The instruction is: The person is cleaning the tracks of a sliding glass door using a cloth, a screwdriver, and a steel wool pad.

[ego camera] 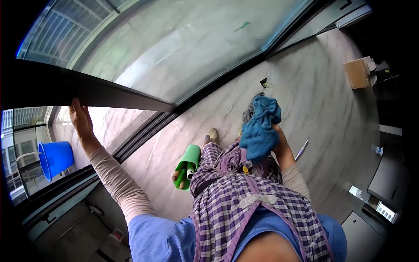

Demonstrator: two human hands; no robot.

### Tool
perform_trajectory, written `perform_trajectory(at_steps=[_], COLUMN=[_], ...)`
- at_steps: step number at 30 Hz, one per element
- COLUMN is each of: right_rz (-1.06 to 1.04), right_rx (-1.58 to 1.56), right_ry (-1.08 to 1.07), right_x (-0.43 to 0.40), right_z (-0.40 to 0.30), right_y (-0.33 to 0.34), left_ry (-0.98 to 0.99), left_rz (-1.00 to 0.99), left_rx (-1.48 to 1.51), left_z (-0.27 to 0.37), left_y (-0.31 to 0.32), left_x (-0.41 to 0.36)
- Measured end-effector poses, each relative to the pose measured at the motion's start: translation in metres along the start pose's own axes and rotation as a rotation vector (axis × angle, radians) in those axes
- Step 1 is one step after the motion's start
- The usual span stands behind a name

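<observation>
My left hand (81, 120) is at the upper left, its fingers around the edge of the dark frame (131, 95) of a glass door panel (183, 55). A bunched blue cloth (260, 129) hangs in front of my body, gripped at its right side by my right hand (282, 144). The cloth partly covers a grey, speckled, fuzzy item (249, 111), which I cannot name surely. A small green smear (242, 26) marks the glass. Below the panel runs a dark floor track (140, 132).
Beside my leg is a green holder (192, 153) with several tool handles. A slim pen-like tool (301, 150) lies on the marbled floor (327, 108). Yellowish wires come from a small black floor opening (264, 82). A blue bucket (62, 159) is beyond the track; a cardboard box (357, 73) stands far right.
</observation>
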State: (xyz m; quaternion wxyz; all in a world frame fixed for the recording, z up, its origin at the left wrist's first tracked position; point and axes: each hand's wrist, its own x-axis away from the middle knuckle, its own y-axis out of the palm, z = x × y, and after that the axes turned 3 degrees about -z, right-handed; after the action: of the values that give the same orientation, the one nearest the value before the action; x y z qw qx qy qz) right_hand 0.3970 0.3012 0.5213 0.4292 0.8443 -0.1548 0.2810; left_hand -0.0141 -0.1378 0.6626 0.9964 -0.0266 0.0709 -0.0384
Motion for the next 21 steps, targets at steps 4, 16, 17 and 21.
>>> perform_trajectory(at_steps=[4, 16, 17, 21], right_rz=[-0.073, -0.259, -0.276, -0.347], right_rx=[0.059, 0.391, 0.464, 0.548], right_ry=[0.004, 0.132, 0.162, 0.294], right_x=[-0.013, -0.043, -0.05, -0.068], right_z=[-0.002, -0.031, -0.032, -0.04], right_y=[0.01, 0.062, 0.067, 0.092], left_ry=[-0.051, -0.795, -0.719, -0.83], left_rz=[0.137, -0.228, -0.322, -0.338], left_rx=[0.021, -0.25, -0.308, 0.307], left_z=[0.007, -0.069, -0.063, -0.045], left_y=[-0.051, 0.104, 0.141, 0.223], left_x=[0.003, 0.21, 0.233, 0.254])
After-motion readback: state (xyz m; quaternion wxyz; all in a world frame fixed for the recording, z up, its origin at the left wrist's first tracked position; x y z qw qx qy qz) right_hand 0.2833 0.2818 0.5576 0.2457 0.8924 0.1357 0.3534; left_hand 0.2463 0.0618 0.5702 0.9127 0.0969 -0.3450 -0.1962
